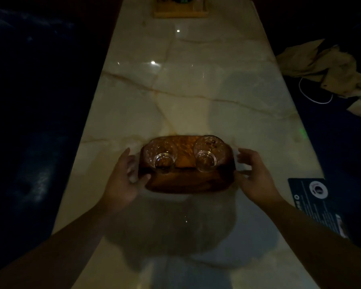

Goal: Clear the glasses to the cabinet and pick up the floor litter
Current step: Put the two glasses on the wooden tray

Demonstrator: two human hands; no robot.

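Note:
A brown wooden tray point(186, 182) sits on the marble table point(196, 90) in dim light. Two clear glasses lie tipped in it, one on the left point(161, 154) and one on the right point(208, 151), their bases pointing toward me. My left hand point(125, 176) is at the tray's left end, thumb touching the rim and fingers spread. My right hand point(252, 174) is at the tray's right end, fingers apart and near the rim. Whether either hand grips the tray is unclear.
A dark printed card point(319, 203) lies at the table's right edge. Dark blue seating flanks the table on both sides, with a crumpled tan cloth point(329, 69) and a white cable point(315, 97) on the right. A wooden stand point(180, 9) is at the far end.

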